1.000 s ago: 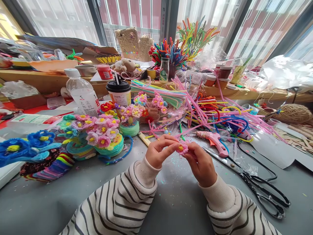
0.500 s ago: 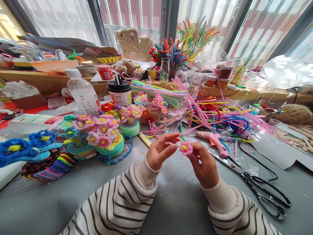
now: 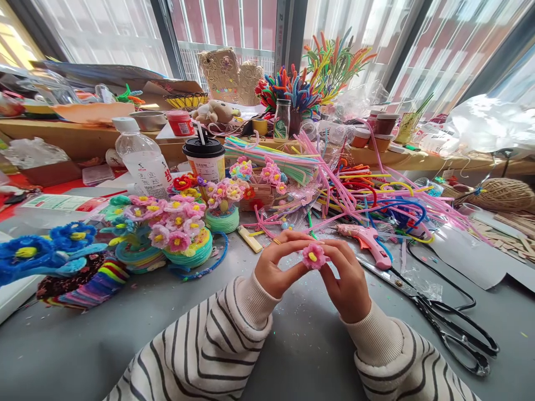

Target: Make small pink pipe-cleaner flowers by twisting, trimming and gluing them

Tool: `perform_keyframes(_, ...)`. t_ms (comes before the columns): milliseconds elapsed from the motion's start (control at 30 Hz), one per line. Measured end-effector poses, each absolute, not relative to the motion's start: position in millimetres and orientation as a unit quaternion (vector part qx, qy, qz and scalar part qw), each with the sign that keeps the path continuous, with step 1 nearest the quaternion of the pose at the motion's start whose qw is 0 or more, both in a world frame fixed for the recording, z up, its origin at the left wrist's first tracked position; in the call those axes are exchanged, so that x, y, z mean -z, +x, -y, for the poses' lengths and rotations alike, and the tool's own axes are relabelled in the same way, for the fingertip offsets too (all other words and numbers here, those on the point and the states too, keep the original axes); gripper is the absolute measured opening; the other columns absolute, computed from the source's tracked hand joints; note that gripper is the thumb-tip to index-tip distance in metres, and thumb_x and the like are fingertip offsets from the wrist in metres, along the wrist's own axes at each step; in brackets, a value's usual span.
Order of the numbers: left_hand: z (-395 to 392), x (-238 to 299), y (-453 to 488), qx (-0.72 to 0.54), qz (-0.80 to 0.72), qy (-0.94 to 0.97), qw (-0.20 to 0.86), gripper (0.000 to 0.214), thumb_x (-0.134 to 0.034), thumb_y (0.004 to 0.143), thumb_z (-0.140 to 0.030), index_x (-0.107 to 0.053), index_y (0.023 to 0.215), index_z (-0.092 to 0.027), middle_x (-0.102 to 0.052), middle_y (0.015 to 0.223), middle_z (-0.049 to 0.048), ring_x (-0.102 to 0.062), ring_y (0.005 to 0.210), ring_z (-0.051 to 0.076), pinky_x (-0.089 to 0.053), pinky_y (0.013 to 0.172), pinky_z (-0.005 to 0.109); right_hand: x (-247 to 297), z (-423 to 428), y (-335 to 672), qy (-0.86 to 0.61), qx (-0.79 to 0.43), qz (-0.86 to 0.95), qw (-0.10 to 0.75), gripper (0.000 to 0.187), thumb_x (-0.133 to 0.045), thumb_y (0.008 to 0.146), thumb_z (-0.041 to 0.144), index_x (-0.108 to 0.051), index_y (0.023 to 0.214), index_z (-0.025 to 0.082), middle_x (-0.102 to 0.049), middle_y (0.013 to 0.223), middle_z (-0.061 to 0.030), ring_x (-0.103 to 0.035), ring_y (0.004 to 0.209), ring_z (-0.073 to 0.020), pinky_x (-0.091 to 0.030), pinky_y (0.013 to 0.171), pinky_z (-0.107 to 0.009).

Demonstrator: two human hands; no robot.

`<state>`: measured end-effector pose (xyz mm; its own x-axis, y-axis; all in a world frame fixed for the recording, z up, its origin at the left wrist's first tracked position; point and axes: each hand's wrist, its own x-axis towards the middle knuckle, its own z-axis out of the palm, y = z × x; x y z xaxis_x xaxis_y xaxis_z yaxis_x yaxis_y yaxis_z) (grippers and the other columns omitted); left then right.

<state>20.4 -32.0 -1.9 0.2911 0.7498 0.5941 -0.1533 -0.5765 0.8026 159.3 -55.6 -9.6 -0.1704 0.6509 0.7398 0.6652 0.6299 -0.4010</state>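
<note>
A small pink pipe-cleaner flower [image 3: 314, 256] with a yellow centre is held up between my two hands, above the grey table. On its left side, my left hand [image 3: 278, 266] pinches it with thumb and fingers. My right hand [image 3: 346, 274] grips it from the right, thumb below and fingers above. The back of the flower is hidden from me. Just right of my hands lies a pink glue gun [image 3: 368, 243], beside large black-handled scissors [image 3: 447, 323]. To the left stand pots of finished pipe-cleaner flowers [image 3: 179, 223] in pink, blue and green.
A plastic bottle [image 3: 140, 159] and a lidded drink cup [image 3: 204, 159] stand behind the flower pots. Loose pipe cleaners [image 3: 359, 192] heap up at the back right. A twine ball [image 3: 505, 193] sits far right. A wooden ledge [image 3: 251, 147] with jars runs along the windows.
My left hand has moved right and closed onto the flower. The flower has shifted slightly left and now faces me, with both hands on it.
</note>
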Motion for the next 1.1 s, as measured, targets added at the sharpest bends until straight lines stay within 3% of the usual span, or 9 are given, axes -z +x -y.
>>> perform_keyframes(133,28.4,7.9,18.0,-0.661,-0.238,0.596,0.390,0.019,-0.056,0.065,-0.014,-0.060,0.083,-0.020,-0.062,0.082,0.0034,-0.055,0.080,0.016,-0.032,0.088,0.040,8.8,53.0,159.3,-0.468,0.039,0.767,0.438,0.029,-0.046,0.074,0.017,-0.047,0.103,0.019,-0.046,0.110,-0.0076,-0.037,0.103,-0.0216,-0.032,0.085,-0.040)
perform_keyframes(267,20.6,10.3,10.7,-0.703,-0.267,0.604,0.264,0.016,-0.056,0.065,-0.012,-0.060,0.078,-0.021,-0.063,0.075,-0.0002,-0.056,0.076,0.014,-0.031,0.090,0.040,7.8,55.5,159.6,-0.481,0.043,0.749,0.454,0.028,-0.047,0.074,0.020,-0.048,0.102,0.022,-0.043,0.113,-0.0058,-0.035,0.106,-0.0222,-0.031,0.086,-0.042)
perform_keyframes(400,21.3,3.8,7.2,-0.627,-0.317,0.697,0.141,0.012,-0.056,0.064,-0.014,-0.059,0.075,-0.019,-0.062,0.068,-0.0008,-0.056,0.064,0.011,-0.031,0.089,0.041,3.8,63.8,159.9,-0.485,0.058,0.698,0.524,0.022,-0.054,0.069,0.026,-0.054,0.092,0.022,-0.044,0.107,-0.0057,-0.039,0.101,-0.0231,-0.035,0.083,-0.042)
perform_keyframes(567,30.1,-4.8,11.4,-0.544,-0.332,0.768,0.062,0.006,-0.056,0.065,-0.015,-0.060,0.069,-0.018,-0.063,0.064,0.0000,-0.056,0.062,0.011,-0.026,0.091,0.042,-0.3,71.0,158.8,-0.475,0.062,0.673,0.564,0.015,-0.056,0.068,0.025,-0.057,0.083,0.024,-0.043,0.105,-0.0039,-0.040,0.099,-0.0226,-0.035,0.082,-0.043)
perform_keyframes(767,31.1,-6.4,13.8,-0.522,-0.326,0.786,0.061,0.007,-0.056,0.066,-0.016,-0.061,0.069,-0.019,-0.064,0.065,0.0000,-0.056,0.064,0.011,-0.024,0.092,0.042,-2.0,72.6,157.7,-0.475,0.072,0.669,0.567,0.014,-0.061,0.064,0.019,-0.060,0.077,0.025,-0.044,0.102,-0.0026,-0.041,0.097,-0.0219,-0.035,0.082,-0.043)
perform_keyframes(1100,28.0,-2.5,14.5,-0.494,-0.315,0.791,0.174,0.009,-0.054,0.068,-0.020,-0.061,0.072,-0.017,-0.063,0.067,0.0039,-0.057,0.065,0.014,-0.021,0.091,0.045,-5.7,73.0,159.2,-0.495,0.061,0.654,0.569,0.009,-0.056,0.068,0.015,-0.059,0.073,0.022,-0.046,0.103,-0.0035,-0.041,0.097,-0.0220,-0.039,0.076,-0.038)
